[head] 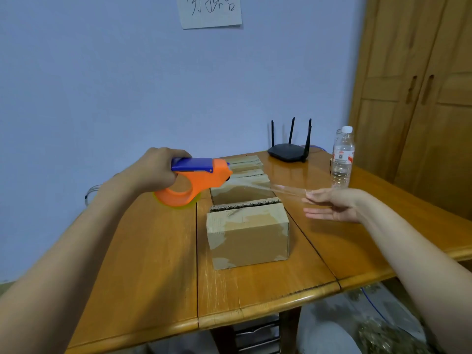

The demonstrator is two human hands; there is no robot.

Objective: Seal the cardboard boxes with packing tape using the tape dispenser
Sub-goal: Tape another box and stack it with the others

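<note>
A wooden tabletop (143,264) of orange-brown boards carries everything. A row of cardboard boxes runs down its middle from near to far: the nearest box (249,236) is closed, with old tape patches, and behind it stands an open box (241,194), then further boxes (246,163). At the far right sit a black router (288,152) with upright antennas and a clear water bottle (342,159).

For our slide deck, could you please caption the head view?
Left hand grips the tape dispenser while the right hand pulls clear tape above cardboard boxes.
</note>
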